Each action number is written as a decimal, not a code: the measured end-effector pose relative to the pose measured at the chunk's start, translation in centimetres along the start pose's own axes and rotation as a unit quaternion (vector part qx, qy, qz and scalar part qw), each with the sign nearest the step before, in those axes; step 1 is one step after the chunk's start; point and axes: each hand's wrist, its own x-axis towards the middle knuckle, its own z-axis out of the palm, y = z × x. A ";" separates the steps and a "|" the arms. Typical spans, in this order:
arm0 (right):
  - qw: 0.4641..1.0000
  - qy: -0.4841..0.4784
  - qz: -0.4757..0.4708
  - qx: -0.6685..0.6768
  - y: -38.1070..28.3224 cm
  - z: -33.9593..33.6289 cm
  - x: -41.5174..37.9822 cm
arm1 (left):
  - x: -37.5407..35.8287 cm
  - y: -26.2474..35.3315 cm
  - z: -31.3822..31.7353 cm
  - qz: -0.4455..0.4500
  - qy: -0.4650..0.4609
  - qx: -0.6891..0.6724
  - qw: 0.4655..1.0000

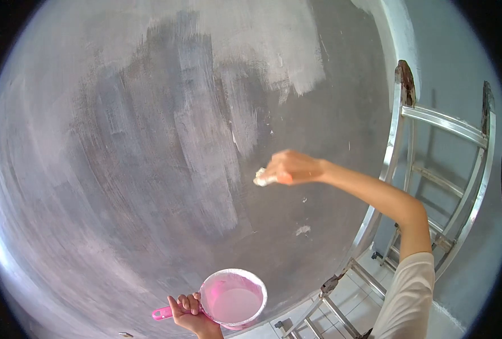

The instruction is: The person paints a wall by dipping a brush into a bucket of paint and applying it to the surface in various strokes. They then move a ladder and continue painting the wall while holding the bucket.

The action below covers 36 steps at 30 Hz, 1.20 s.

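My left hand [190,316] is closed round the handle of a pink plastic dipper [232,325] at the bottom of the view. Pale, milky liquid [237,304] fills its lower part, and white residue coats the rim. Higher up, in front of the grey wall [341,130], is my right hand [294,168], with its fingers pinched on a small white wad [260,178]; I cannot tell whether it is cloth or sponge. Whitish brush-like streaks [200,152] cover the wall left of this hand, while the surface around and below it is darker.
An aluminium ladder [388,150] stands at the right, close beside my right arm, its legs reaching down to the white tiled floor [350,308]. Another wall [454,62] rises behind it. A white patch [303,230] marks the wall below my right hand.
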 end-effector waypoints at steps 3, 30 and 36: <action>0.991 0.107 0.078 -0.014 3.7 -5.5 4.5 | -0.3 -0.2 0.6 0.013 0.023 0.016 1.000; 0.924 0.344 0.147 -0.086 9.7 -11.3 7.3 | 0.7 -0.5 -1.1 0.018 0.007 0.029 0.999; 0.948 0.248 0.104 -0.168 6.6 -5.4 1.9 | 0.2 -0.9 -0.4 0.011 0.047 0.049 0.998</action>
